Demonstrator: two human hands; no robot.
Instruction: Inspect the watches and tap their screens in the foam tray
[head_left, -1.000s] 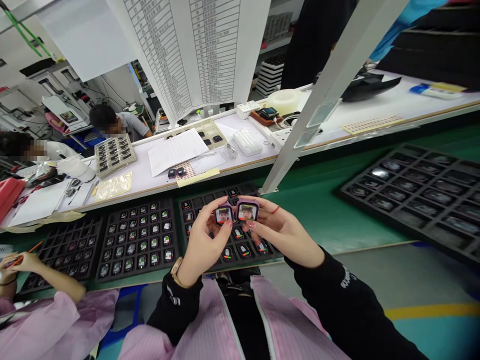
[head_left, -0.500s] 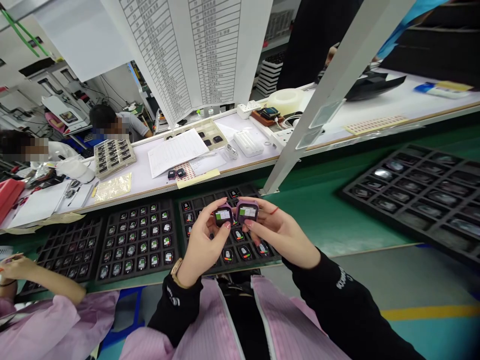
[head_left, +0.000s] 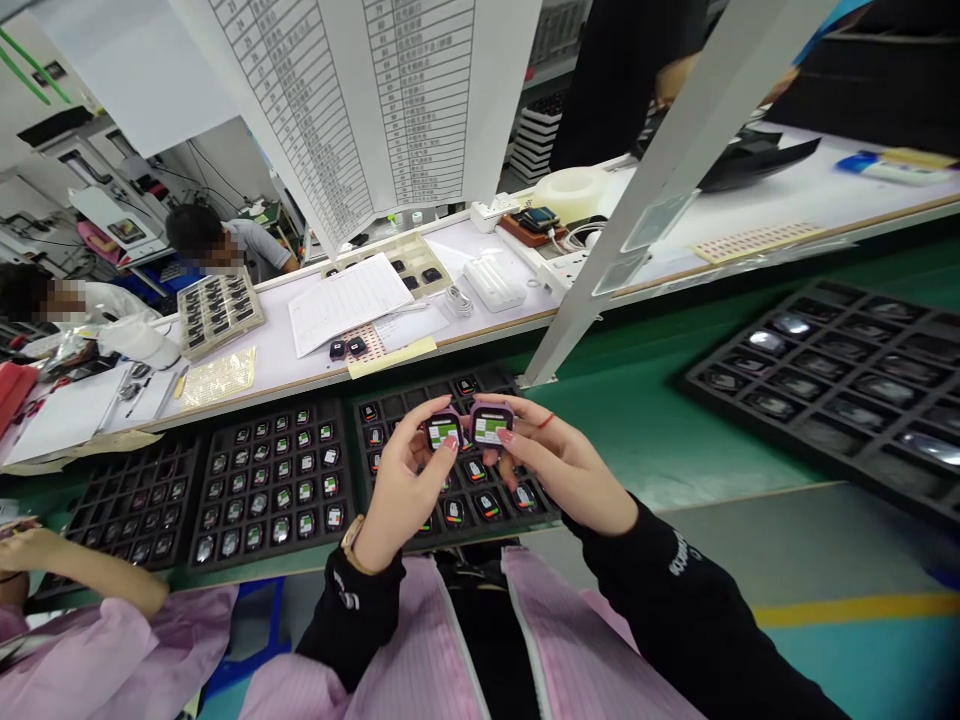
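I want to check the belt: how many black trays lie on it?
4: far-left tray, next tray, tray under the hands, tray at right. More may lie outside the picture.

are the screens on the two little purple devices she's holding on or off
On. The device in the left hand and the one in the right hand show lit green-and-white displays.

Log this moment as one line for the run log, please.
left hand: holds left watch | right hand: holds right watch | both screens lit, side by side above black tray
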